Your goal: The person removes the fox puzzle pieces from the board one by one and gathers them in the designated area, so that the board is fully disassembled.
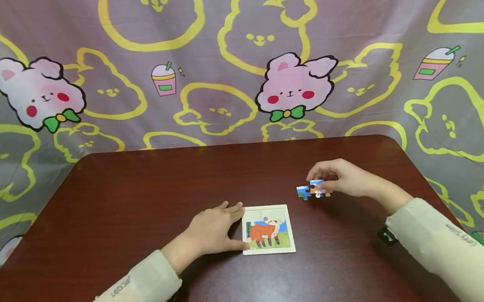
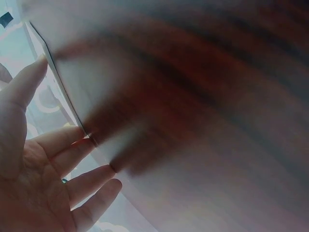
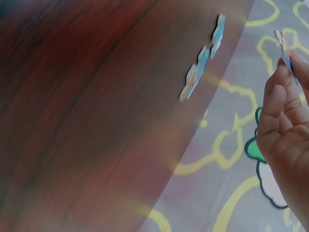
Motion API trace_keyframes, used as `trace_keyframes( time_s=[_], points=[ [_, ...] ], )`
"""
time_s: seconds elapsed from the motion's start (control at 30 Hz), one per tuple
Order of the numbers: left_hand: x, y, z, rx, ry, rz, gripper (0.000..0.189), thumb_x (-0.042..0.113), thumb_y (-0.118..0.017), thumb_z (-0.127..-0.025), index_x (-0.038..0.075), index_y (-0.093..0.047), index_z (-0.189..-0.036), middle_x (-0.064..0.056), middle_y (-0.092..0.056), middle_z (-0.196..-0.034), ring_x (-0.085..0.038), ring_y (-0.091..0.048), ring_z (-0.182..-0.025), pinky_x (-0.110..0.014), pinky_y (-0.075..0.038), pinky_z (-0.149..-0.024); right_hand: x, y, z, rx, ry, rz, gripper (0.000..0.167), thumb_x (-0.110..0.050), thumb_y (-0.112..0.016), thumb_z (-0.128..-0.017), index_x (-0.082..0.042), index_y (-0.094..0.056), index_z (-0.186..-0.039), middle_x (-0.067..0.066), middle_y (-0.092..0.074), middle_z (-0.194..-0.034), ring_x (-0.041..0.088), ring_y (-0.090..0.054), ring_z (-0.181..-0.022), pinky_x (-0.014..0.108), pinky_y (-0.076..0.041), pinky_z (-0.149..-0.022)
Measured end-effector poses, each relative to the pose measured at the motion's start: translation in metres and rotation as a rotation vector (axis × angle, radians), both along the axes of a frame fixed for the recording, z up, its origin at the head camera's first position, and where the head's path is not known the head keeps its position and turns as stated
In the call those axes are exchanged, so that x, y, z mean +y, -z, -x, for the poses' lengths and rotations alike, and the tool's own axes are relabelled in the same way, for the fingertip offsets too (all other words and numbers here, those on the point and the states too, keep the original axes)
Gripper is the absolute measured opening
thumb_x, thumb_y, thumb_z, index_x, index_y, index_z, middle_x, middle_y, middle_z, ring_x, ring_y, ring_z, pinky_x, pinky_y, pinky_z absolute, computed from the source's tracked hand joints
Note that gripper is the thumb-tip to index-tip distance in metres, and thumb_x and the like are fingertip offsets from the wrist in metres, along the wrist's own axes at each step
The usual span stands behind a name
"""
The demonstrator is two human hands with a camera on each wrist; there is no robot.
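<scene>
Within the white tray [image 1: 269,251] lies an animal picture [image 1: 264,230].

Puzzle piece [image 3: 284,43] partly hidden by right grip [image 3: 288,133].

Soft glare on the tabletop [image 1: 264,287], left wrist view hazy

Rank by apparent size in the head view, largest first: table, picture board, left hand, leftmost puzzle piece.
1. Table
2. Left hand and picture board: too alike in size to rank
3. Leftmost puzzle piece
</scene>
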State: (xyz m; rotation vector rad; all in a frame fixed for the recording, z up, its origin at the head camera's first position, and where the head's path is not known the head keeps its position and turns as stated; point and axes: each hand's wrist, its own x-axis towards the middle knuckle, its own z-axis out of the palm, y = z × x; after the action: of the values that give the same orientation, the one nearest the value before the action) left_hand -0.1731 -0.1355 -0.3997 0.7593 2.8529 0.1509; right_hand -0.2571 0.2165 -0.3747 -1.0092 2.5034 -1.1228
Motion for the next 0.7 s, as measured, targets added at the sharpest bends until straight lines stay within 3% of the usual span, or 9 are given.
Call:
trace_keyframes(
  time_s=[0.23, 0.43, 0.7],
  points=[
    [-0.001, 0.000, -0.001, -0.003, 0.002, -0.002, 0.086, 0.065, -0.073, -0.078, 0.019, -0.051, -0.147, -0.002, -0.046, -0.154, -0.033, -0.045, -0.141, -0.053, -0.052, -0.096, 0.020, 0.002, 0.004, 0.057, 0.043, 0.022, 0.021, 0.003, -0.070, -0.088, -0.003, -0.071, -0.108, 0.010, -0.074, -0.093, 0.007, -0.064, -0.078, 0.021, -0.052, -0.071],
    [-0.001, -0.001, 0.000, 0.011, -0.005, -0.008, 0.086, 0.065, -0.073, -0.077, 0.019, -0.051, -0.147, -0.002, -0.047, -0.154, -0.033, -0.046, -0.141, -0.052, -0.052, -0.097, 0.034, 0.005, 0.009, 0.072, 0.090, 0.020, 0.021, 0.003, -0.071, -0.087, 0.001, -0.070, -0.108, 0.007, -0.072, -0.089, 0.008, -0.062, -0.073, 0.020, -0.049, -0.066],
    [0.001, 0.001, 0.000, -0.005, -0.003, -0.020, 0.086, 0.064, -0.074, -0.077, 0.018, -0.052, -0.146, -0.001, -0.047, -0.154, -0.033, -0.046, -0.141, -0.052, -0.053, -0.095, 0.048, 0.013, 0.008, 0.043, 0.146, -0.007, 0.018, -0.003, -0.074, -0.086, -0.003, -0.070, -0.104, 0.003, -0.068, -0.082, 0.013, -0.061, -0.070, 0.023, -0.047, -0.063]
  ],
)
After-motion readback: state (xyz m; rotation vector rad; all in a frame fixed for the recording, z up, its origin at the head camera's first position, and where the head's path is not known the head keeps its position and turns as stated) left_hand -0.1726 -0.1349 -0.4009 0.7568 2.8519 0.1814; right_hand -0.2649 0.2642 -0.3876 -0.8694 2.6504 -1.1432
